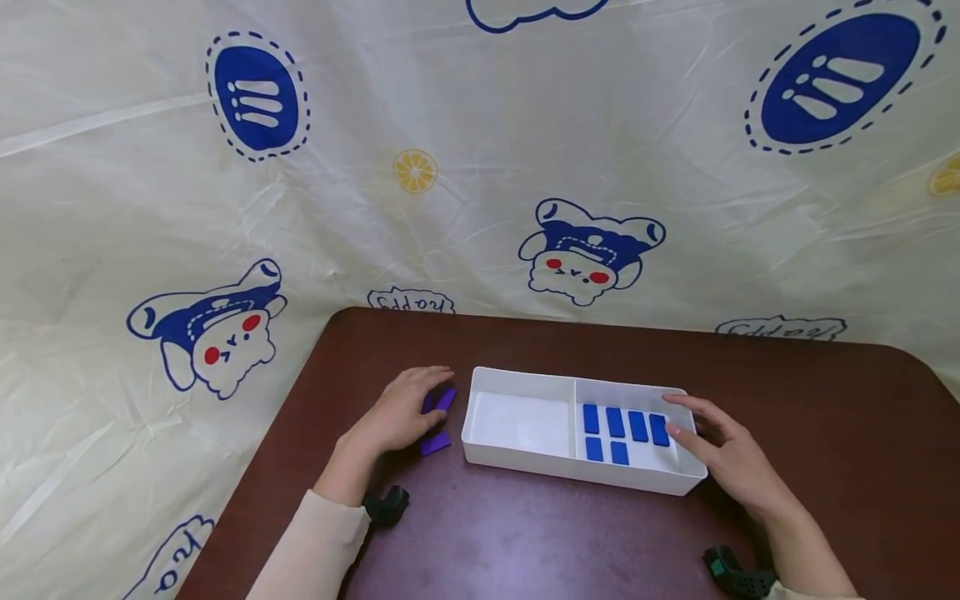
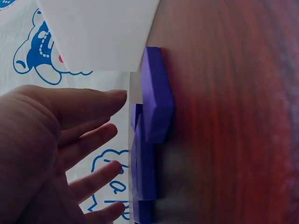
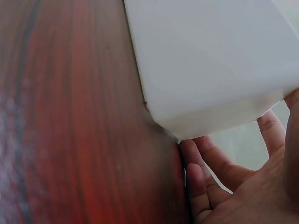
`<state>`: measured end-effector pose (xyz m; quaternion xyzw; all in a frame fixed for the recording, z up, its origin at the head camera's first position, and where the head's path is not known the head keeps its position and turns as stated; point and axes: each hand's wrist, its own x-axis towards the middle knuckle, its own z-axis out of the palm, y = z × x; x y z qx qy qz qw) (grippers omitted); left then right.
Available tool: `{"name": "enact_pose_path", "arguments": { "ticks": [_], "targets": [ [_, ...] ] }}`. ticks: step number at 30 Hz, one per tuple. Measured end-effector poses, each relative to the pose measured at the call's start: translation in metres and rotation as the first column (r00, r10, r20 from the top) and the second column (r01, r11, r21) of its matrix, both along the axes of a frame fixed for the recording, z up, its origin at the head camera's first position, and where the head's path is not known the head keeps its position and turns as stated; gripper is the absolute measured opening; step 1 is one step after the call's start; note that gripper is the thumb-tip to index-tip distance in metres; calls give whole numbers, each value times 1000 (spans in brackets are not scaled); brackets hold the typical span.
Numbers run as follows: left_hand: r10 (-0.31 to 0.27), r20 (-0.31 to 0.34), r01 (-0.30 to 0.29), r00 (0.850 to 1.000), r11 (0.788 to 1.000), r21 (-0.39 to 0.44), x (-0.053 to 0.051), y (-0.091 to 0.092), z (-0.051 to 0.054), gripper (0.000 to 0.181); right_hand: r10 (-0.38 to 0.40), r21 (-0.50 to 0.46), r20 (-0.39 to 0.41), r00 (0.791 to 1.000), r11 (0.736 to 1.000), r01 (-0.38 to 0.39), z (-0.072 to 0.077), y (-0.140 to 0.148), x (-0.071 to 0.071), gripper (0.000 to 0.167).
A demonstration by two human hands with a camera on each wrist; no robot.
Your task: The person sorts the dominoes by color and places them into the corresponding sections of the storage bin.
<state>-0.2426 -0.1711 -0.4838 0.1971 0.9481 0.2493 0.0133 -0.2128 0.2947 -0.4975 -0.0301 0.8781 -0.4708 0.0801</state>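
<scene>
My left hand (image 1: 405, 408) hovers over several small purple blocks (image 1: 435, 443) beside the left end of a white two-compartment box (image 1: 517, 462). In the left wrist view its fingers are loosely extended, with a gap between them and the purple blocks (image 2: 158, 98); nothing is held. At the box's other end, my right hand (image 1: 731, 454) holds the right wall, thumb and index finger over the rim. The right wrist view shows the other fingers (image 3: 224, 165) outside, by the box's lower corner. Several blue blocks (image 1: 638, 426) lie in two rows in the right compartment.
The box stands on a dark reddish-brown table (image 1: 525, 542) with rounded far corners. A divider (image 1: 575, 417) splits the box, and the left compartment (image 1: 521, 423) shows its white floor. Behind the table hangs a pale printed sheet (image 1: 360, 225). Each wrist wears a black camera mount (image 1: 386, 506).
</scene>
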Motion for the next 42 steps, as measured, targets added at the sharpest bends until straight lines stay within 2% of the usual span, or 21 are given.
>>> {"name": "enact_pose_path", "arguments": {
  "ticks": [4, 13, 19, 28, 36, 42],
  "targets": [
    [-8, -1, 8, 1000, 999, -33, 0, 0, -3, 59, -2, -5, -11, 1000, 1000, 2, 0, 0, 0, 61],
    [18, 0, -17, 1000, 996, -92, 0, 2, -4, 54, -9, -9, -18, 1000, 1000, 9, 0, 1, -1, 60],
    [13, -45, -18, 999, 995, -100, 0, 3, -2, 48, -11, -8, -19, 1000, 1000, 11, 1, 2, -1, 60],
    [33, -71, -39, 997, 996, -86, 0, 5, -4, 47, -6, -12, -12, 1000, 1000, 6, 0, 1, 1, 59],
    [33, -91, -41, 995, 995, -91, 1, 6, 2, 46, -5, -13, -26, 1000, 1000, 5, 1, 2, 1, 59],
    [21, -120, -31, 992, 996, -82, 6, 9, 12, 44, -5, -2, -39, 999, 1000, 5, -1, 1, 2, 58]
  ]
}}
